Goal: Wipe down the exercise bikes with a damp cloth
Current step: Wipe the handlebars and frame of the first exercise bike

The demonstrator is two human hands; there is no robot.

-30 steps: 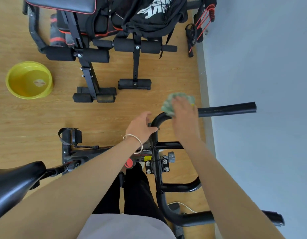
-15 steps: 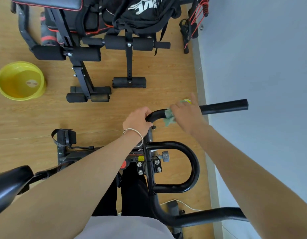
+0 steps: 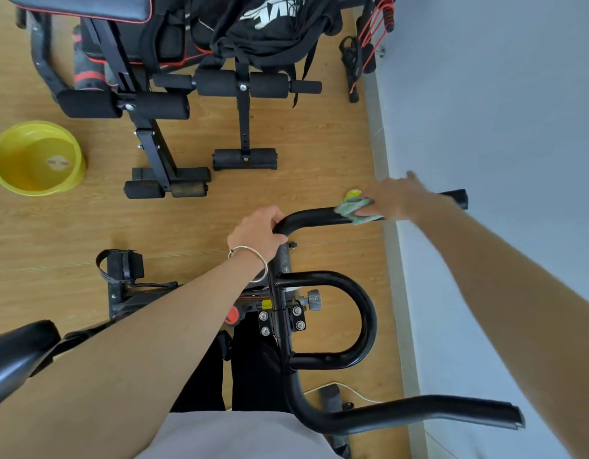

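Observation:
I stand over a black exercise bike [image 3: 359,313] and look down on its handlebars. My right hand [image 3: 397,197] holds a pale green cloth [image 3: 352,208] against the far handlebar arm [image 3: 316,217], about halfway along it. My left hand [image 3: 258,231] grips the bend of that same arm, close to the stem. A silver bangle sits on my left wrist. The near handlebar arm [image 3: 418,414] points right below my right forearm. The bike's black saddle [image 3: 15,352] shows at the left edge.
A yellow basin [image 3: 35,157] with water stands on the wood floor at the left. Black sit-up benches [image 3: 154,104] with foam rollers and a black bag fill the top. A grey wall [image 3: 501,127] runs down the right side.
My right hand has slid the cloth rightward along the far handlebar arm, away from the bend. My left hand has kept its grip at the bend.

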